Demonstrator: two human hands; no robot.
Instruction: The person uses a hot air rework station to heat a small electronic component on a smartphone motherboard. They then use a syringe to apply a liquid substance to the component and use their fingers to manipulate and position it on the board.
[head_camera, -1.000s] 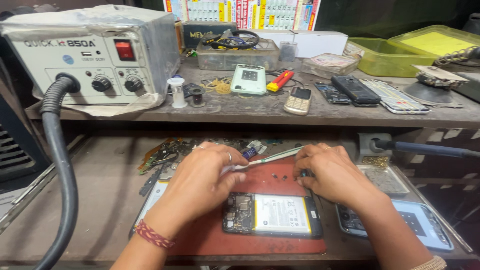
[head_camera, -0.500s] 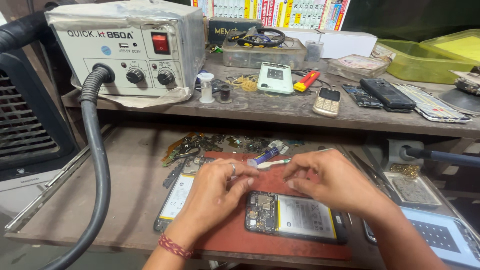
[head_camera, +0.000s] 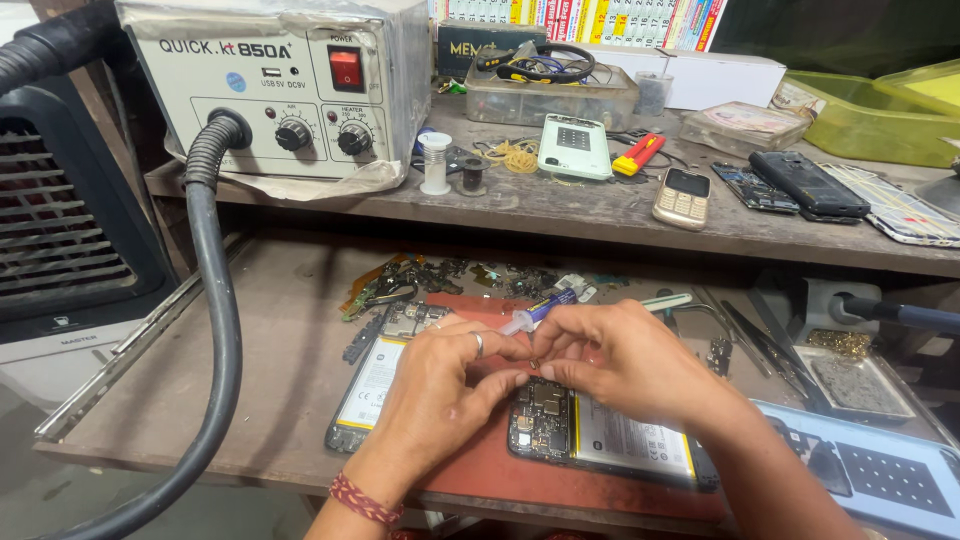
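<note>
1. Cluttered repair bench (head_camera: 270, 400) fills the view, with a red mat (head_camera: 480, 470) laid on it right under both hands.
2. Closest in, the opened phone (head_camera: 600, 440) lies flat on the mat, circuit board and battery showing, just below the right hand (head_camera: 625, 365) and partly under its fingers.
3. Left hand (head_camera: 440, 395) and right hand meet fingertip to fingertip above the phone's board end, pinching something tiny between them; what it is, cannot tell.
4. A small syringe (head_camera: 535, 313) pokes out just beyond the touching fingers.
5. Left of the left hand, a second opened phone (head_camera: 375, 385) lies on the bench.
6. Farther off, beyond both hands, the hot-air station (head_camera: 280, 90) sits on the upper shelf (head_camera: 600, 215).
</note>
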